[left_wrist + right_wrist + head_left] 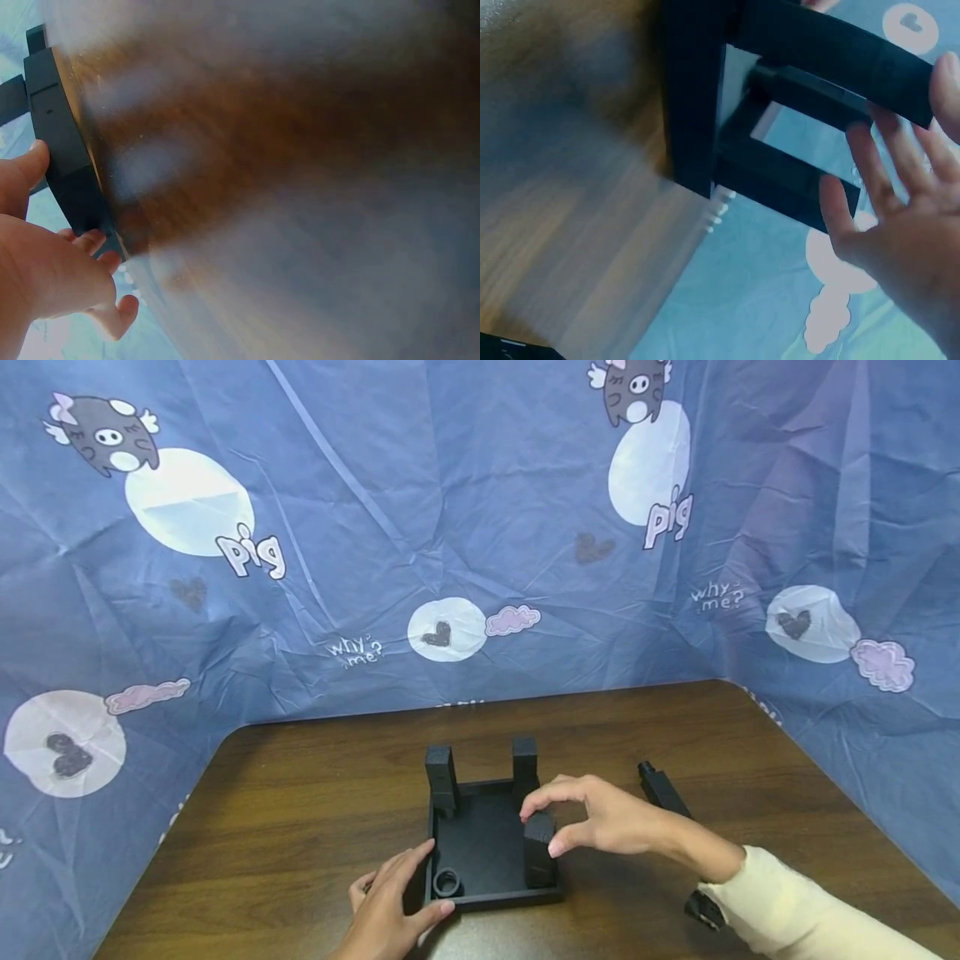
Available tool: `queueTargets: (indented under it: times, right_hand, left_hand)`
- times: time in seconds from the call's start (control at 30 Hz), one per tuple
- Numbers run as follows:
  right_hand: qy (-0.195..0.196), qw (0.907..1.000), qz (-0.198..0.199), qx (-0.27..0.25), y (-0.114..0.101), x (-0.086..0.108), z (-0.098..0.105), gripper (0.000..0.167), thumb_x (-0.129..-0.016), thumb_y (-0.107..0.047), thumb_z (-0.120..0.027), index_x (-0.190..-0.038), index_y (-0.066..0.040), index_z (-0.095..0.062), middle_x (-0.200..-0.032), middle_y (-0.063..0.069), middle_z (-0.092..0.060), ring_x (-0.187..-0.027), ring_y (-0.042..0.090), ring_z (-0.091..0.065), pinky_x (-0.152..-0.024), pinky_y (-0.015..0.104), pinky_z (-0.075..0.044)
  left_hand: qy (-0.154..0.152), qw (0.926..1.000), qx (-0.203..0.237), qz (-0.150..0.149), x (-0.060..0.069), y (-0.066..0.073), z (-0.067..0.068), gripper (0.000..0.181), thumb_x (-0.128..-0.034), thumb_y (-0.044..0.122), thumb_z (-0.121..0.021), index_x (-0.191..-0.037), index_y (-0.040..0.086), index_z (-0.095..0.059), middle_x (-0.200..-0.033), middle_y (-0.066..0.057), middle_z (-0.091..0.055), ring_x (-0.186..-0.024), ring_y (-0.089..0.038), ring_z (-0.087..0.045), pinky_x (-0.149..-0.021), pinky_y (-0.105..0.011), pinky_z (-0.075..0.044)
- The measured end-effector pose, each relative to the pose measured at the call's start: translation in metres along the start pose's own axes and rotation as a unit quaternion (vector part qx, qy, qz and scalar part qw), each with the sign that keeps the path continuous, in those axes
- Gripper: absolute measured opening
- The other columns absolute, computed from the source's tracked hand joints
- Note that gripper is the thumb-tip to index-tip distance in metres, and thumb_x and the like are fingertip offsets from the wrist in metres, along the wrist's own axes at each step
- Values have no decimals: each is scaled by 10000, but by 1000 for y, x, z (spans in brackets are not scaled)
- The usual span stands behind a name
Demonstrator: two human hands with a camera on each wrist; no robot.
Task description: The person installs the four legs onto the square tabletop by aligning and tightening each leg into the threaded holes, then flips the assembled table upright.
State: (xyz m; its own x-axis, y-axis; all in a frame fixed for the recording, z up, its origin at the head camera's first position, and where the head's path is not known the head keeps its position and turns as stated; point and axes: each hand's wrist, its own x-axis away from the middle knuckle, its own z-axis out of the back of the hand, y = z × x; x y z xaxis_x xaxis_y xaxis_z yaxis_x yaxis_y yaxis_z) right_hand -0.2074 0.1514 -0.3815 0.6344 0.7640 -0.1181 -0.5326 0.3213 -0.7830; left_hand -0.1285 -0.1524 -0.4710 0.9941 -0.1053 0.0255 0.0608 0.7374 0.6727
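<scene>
A black square base [480, 903] with a raised rim lies on the table, and three black legs stand up from its corners: far-left leg [441, 777], far-right leg [525, 764] and near-right leg [538, 860]. Its near-left corner has a round threaded socket [447, 882]. My left hand [386, 902] holds that corner, thumb on the near wall and fingers along the left wall. With thumb and fingers my right hand [607, 818] grips the top of the near-right leg. The right wrist view shows the thumb [946, 94] at that leg's end.
Another black leg [663, 789] with a threaded end lies on the table to the right, partly behind my right forearm. A small black object [703, 910] sits beside my sleeve, half hidden. The wooden table [315, 810] ends at a blue printed cloth [480, 527].
</scene>
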Motion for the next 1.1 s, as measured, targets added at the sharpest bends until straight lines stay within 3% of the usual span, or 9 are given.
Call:
queueTargets:
  times: [0.17, 0.27, 0.4, 0.53, 0.7, 0.8, 0.9, 1.1]
  right_hand:
    - [485, 9978, -11, 448, 3, -3, -9, 427, -722, -302, -830, -1001, -168, -535, -1008, -57, -563, -989, 143, -545, -897, 319, -440]
    - [211, 9991, 116, 356, 3, -2, -6, 482, -744, -292, -814, -1124, -146, -557, -1084, -29, -572, -1042, 171, -540, -923, 355, -437]
    - [-417, 9985, 358, 0, 1, 0, 4, 568, -842, -209, -734, -1366, -157, -523, -1307, -12, -562, -1229, 199, -473, -1008, 452, -376]
    - [-711, 9969, 296, -156, 0, 1, 8, 474, -893, -194, -666, -1356, -192, -564, -1360, -55, -552, -1290, 178, -437, -1039, 455, -345]
    - [-189, 9998, 66, -39, 1, 0, 1, 372, -816, -212, -748, -1173, -172, -653, -1184, -60, -623, -1145, 148, -525, -976, 390, -411]
    - [148, 9995, -31, 273, 2, -2, -5, 366, -754, -265, -808, -1044, -171, -605, -1058, -68, -598, -1046, 141, -543, -940, 363, -431]
    - [177, 9985, -56, 521, 1, -4, -6, 427, -723, -307, -830, -1003, -173, -538, -1014, -66, -548, -1014, 151, -533, -929, 344, -426]
    - [-513, 9985, 172, 127, -3, -4, 7, 573, -780, -185, -783, -1305, -167, -556, -1276, -48, -561, -1214, 190, -478, -1015, 453, -370]
  left_hand:
    - [51, 10000, -43, -22, 0, -1, -1, 766, -734, 446, -799, -1388, 177, -504, -1351, -95, -558, -1277, -342, -441, -931, -626, -160]
    - [62, 10000, -45, -28, 0, -1, -2, 763, -735, 446, -799, -1385, 174, -508, -1349, -94, -560, -1277, -340, -442, -930, -621, -161]
    - [26, 10000, -26, -27, 0, 0, -2, 766, -738, 457, -793, -1387, 170, -505, -1348, -101, -559, -1273, -350, -440, -925, -628, -155]
    - [71, 9999, -71, -15, 1, 0, -2, 760, -735, 439, -803, -1382, 170, -511, -1342, -96, -565, -1274, -344, -443, -928, -623, -155]
    - [37, 10000, -8, -3, 0, 1, -1, 767, -734, 438, -802, -1390, 179, -501, -1350, -94, -558, -1275, -346, -437, -927, -625, -150]
    - [43, 10000, 3, -7, 0, 1, -1, 765, -735, 433, -803, -1390, 176, -501, -1352, -94, -558, -1278, -344, -436, -929, -622, -149]
    - [84, 10000, -32, -18, 1, 0, -2, 761, -733, 425, -808, -1385, 172, -508, -1348, -92, -563, -1279, -339, -440, -932, -614, -153]
    - [59, 10000, -27, -25, 1, 0, -2, 767, -735, 444, -798, -1389, 171, -503, -1350, -108, -556, -1274, -349, -440, -927, -623, -150]
